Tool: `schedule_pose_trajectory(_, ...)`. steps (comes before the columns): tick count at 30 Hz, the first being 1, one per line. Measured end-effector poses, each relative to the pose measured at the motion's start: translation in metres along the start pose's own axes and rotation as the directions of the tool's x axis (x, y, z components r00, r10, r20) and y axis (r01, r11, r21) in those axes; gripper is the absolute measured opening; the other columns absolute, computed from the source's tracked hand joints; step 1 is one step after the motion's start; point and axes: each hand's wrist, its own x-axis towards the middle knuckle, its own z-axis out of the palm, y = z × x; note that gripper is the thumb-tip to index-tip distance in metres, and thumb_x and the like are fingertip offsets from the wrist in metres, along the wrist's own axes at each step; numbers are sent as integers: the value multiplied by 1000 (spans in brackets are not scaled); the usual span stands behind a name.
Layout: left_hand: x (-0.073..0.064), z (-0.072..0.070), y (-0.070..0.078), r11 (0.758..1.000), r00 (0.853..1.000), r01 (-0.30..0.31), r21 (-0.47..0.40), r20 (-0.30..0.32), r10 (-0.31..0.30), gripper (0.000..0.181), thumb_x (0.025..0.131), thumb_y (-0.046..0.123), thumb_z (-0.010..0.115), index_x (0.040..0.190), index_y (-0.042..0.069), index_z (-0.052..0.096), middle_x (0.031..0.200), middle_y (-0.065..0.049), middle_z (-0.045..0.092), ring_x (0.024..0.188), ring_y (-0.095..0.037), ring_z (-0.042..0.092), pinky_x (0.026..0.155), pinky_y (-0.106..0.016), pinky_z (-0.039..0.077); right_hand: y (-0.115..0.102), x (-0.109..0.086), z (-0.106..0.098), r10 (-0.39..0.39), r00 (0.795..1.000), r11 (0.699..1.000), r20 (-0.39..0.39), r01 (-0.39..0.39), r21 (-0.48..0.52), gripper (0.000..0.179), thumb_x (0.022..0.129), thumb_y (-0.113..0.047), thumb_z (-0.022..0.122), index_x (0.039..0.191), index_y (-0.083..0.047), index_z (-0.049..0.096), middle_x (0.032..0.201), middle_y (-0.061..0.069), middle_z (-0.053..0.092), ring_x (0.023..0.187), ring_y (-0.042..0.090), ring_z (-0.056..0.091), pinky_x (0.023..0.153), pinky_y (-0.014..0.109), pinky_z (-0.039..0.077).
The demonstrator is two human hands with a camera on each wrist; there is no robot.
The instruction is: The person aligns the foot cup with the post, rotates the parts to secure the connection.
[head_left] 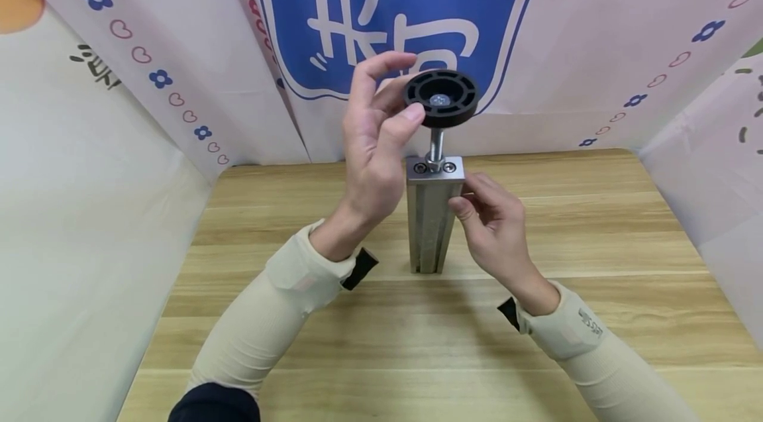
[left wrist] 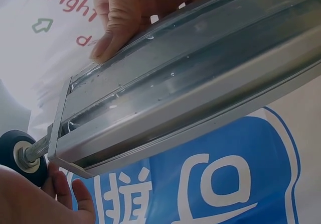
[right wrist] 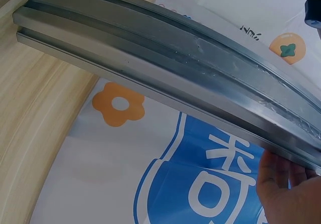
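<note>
Metal bar: we see the metal bar (head_left: 430,223) standing about upright on the wooden tabletop (head_left: 357,342), in front of the printed cloth (head_left: 572,44); exact contact at its foot is hard to make out.
Long axis: runs up from the tabletop; bar looks slanted in both wrist views, where we read the cameras as turned.
Top end: end plate (head_left: 435,177) faces up, two screws in it, bolt (head_left: 437,142) rising between them through a nut.
Black disc: black disc (head_left: 451,118) sits on the bolt's upper end, its slotted face up, well apart from the plate.
Left hand: we have the left hand (head_left: 372,147) in a narrow hold on the disc's rim, thumb on the near left edge, index finger raised off it.
Right hand: the right hand (head_left: 496,226) grips the bar's right side just below the plate, thumb towards us.
Hidden: fingertips behind the disc and those behind the bar, in the head view.
Cut off: in the left wrist view we lose part of the disc and the bar's lower end; in the right wrist view, the bar's top.
Hard to read: lettering on the cloth, cropped.
</note>
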Motion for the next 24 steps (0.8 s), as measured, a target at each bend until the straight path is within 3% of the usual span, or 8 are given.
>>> schedule_pose_trajectory(17,-1,-1,-2,999,998,-28,-16,-61,27,36,100,6,40,132,-10,41,118,-38,68,115,-42,71,113,-48,54,-3,0,0,5,1000,1000,11,-5,-4,37,101,-14,66,129,12,68,107,-11,72,81,8,60,65,16,50)
schedule_pose_trajectory(24,0,-2,-2,999,996,-32,-18,-89,30,32,101,4,41,131,-9,42,119,-36,68,115,-40,71,113,-49,54,-2,0,0,11,1000,1000,9,-11,-6,35,101,-10,66,129,12,68,107,-11,72,83,8,61,67,16,51)
